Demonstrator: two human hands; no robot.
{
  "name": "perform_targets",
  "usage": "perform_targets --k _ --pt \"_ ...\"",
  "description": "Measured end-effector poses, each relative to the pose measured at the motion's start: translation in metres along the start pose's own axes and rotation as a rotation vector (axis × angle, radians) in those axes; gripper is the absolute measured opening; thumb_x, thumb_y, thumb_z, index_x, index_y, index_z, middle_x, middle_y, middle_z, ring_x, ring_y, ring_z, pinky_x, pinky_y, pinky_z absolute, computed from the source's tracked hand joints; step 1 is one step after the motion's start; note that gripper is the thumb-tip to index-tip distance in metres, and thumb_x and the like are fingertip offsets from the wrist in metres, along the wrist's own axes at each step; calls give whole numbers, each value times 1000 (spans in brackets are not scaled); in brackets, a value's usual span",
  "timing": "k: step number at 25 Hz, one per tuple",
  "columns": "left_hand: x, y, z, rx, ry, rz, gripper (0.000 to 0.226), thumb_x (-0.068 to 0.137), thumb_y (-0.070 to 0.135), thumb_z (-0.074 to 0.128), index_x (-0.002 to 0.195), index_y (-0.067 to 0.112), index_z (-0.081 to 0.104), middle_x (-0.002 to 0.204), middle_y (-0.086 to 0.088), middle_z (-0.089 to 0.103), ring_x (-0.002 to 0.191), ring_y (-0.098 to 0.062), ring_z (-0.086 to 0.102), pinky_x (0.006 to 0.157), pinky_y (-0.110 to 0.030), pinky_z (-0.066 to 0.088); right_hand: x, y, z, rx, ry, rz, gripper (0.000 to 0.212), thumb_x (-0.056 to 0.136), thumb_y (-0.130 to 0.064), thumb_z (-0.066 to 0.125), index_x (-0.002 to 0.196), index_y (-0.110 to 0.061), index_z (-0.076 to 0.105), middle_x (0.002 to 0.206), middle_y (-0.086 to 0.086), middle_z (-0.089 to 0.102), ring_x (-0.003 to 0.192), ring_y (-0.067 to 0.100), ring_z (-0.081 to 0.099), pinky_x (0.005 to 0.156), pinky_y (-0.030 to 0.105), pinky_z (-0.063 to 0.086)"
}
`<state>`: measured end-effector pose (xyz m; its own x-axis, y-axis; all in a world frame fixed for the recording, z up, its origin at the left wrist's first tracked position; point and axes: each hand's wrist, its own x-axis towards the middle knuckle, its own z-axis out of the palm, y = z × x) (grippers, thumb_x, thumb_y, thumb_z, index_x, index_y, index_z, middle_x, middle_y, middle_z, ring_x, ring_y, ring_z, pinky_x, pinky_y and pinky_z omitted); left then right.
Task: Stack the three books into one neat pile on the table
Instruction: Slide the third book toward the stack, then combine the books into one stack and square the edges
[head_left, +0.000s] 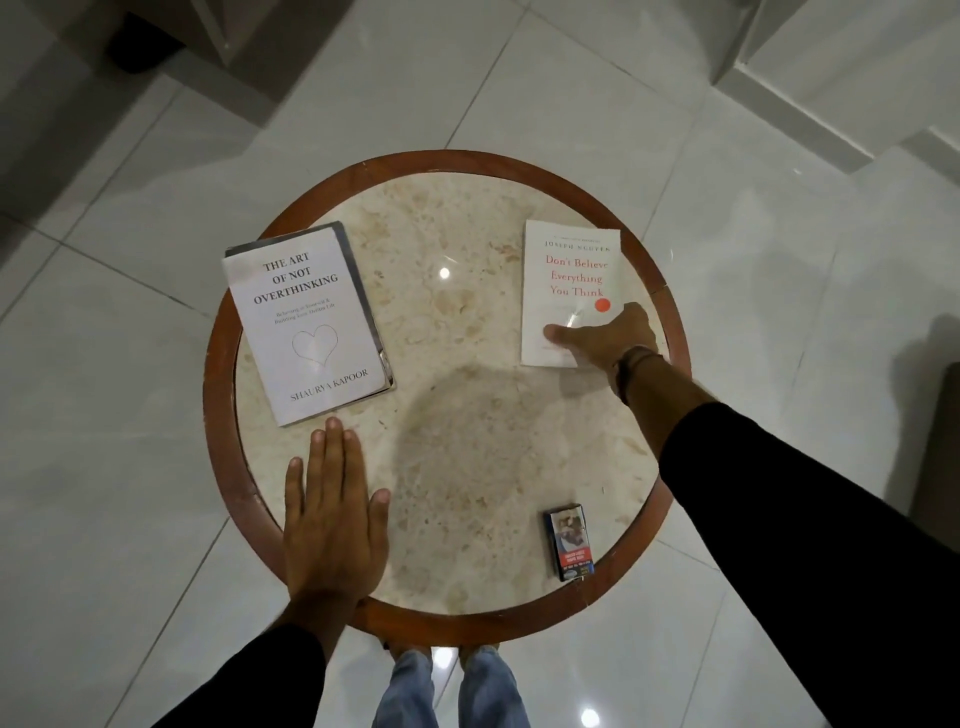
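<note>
While only two stacks are seen on the round bench (223, 395), the risks are listed as follows.

Books on the left: "The Art of Not Overthinking" (306, 322) is seen lying on top of a darker book (371, 312), whose edge shows along its right side; the pair is judged to be already piled, though slightly askew.

Book on the right: "Don't Believe Everything You Think" (566, 280) lies flat near the far right rim, well apart from the pair.

Right hand (602, 338): it is laid on the lower right corner of the white book, thumb on the cover; whether the fingers are curled under the edge cannot be told, so no firm hold is confirmed.

Left hand (332, 514): it is held flat and wide, fingers together, nothing held, palm down just beside the near edge of the left pair.

Risk of a slip: if the thin paperback is lifted by one corner, it may be bent or dropped.

Risk at the rim: if the book is dragged outward, it may be pushed over the wooden rim onto the floor.

Risk to neatness: if it is set down without the pair being steadied, the top cover may be shifted further off line.

Cigarette pack (569, 543): it lies near the near rim and may be knocked by the right sleeve.
</note>
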<state>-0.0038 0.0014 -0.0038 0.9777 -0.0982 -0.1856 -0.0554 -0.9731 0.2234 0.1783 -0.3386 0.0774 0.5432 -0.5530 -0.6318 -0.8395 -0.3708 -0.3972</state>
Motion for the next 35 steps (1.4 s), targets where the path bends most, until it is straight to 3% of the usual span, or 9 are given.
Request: perform_targets --k 3,7,14,17,20,24,27,31,35 --pt "1 0 1 -10 -4 -11 75 109 51 21 168 6 26 178 -18 26 165 -40 28 133 -61 23 -16 -8 3 -49 -47 -113 62 84 -32 90 136 -12 63 137 9 72 125 34 69 107 51 59" --pt "2 -1 2 -43 4 -22 72 108 52 28 168 11 28 176 -17 31 162 -39 34 133 -59 25 -53 -28 4 150 -177 -199 18 102 -14 67 121 -13 70 131 2 76 118 32 74 74 38 71" --pt "1 -4 6 -59 61 1 75 107 48 41 171 15 21 181 -9 21 167 -30 21 138 -43 -3 -123 -85 80 365 -426 -272 27 101 -7 70 126 -12 64 124 9 77 96 23 78 58 28 67" --pt "2 -3 6 -78 70 -10 72 107 50 42 168 14 31 179 -10 29 165 -31 29 138 -48 8 -134 -94 131 316 -483 -265 31 99 -8 72 129 -10 63 131 12 75 110 32 77 70 39 70" --pt "0 -2 5 -85 118 1 68 106 48 45 164 12 41 174 -12 39 161 -34 38 138 -47 8 -129 -91 163 128 -290 -299 31 93 -24 80 119 -12 67 123 5 76 113 29 75 89 49 67" --pt "3 0 -1 -83 145 -2 65 106 47 46 158 8 51 168 -15 49 155 -36 47 132 -55 30 -122 -89 170 -144 -103 -354 39 79 -54 83 88 -22 61 85 -11 66 87 19 71 68 31 54" --pt "1 0 -14 -221 173 34 61 102 43 57 152 8 60 160 -15 58 148 -37 56 121 -61 45 -118 -90 166 -162 -150 -342 44 78 -57 83 91 -25 56 94 -9 68 96 22 73 80 41 61" --pt "44 -12 -64 -577 328 -410 52 102 57 55 142 23 58 145 -6 65 135 -27 60 118 -51 43 -116 -101 162 -154 -148 -396 69 88 -54 80 138 -14 56 139 6 66 124 29 67 103 48 60" --pt "129 -14 -102 -607 18 -773 63 104 57 51 157 24 43 161 -11 45 149 -34 43 125 -56 33 -119 -116 175 -226 -148 -374 72 93 -53 73 148 -12 51 148 11 61 133 35 63 107 52 58"
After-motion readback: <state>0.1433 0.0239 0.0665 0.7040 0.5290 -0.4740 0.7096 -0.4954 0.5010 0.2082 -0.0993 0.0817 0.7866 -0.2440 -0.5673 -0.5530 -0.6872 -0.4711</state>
